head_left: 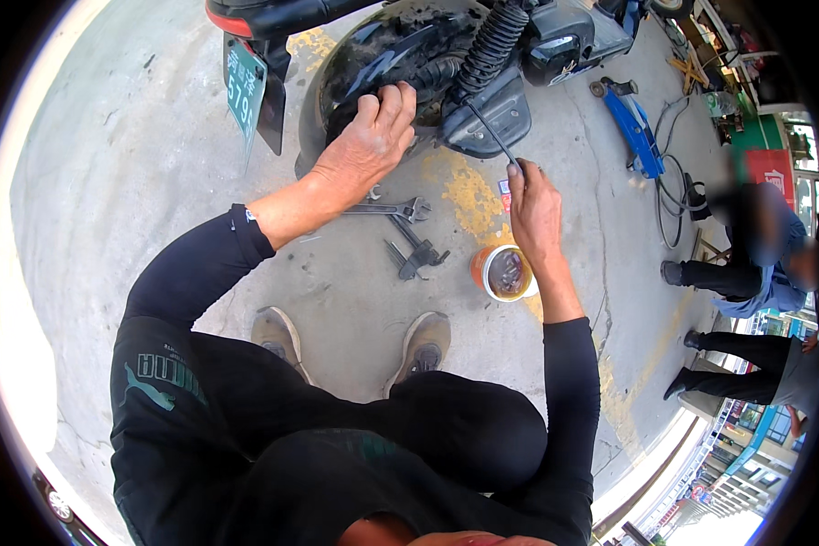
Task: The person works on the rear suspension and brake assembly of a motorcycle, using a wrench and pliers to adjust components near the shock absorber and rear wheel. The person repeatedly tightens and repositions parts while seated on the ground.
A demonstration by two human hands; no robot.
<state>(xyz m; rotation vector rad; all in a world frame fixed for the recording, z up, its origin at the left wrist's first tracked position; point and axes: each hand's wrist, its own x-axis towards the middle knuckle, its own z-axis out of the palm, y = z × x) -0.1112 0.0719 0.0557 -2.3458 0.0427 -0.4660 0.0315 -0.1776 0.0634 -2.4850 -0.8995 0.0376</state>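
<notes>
The rear wheel point(314, 114) of a black scooter or motorcycle is in front of me. My left hand point(364, 136) is at the wheel's near side, its fingers curled in against the dark hub area; what they grip, if anything, is hidden. To its right, my right hand point(535, 209) is closed round the near end of a thin dark metal rod point(491, 129). The rod's far end reaches up to the lower end of the coil-spring shock absorber point(493, 50), beside a dark grey cover point(487, 118). I cannot tell whether the tip touches anything.
An adjustable wrench point(396, 210) and another dark tool point(419, 257) lie on the concrete below the wheel. An orange and white tub point(482, 268) holds brown liquid. Farther right are a blue floor jack point(635, 132), a black hose point(669, 200) and two seated people point(746, 282).
</notes>
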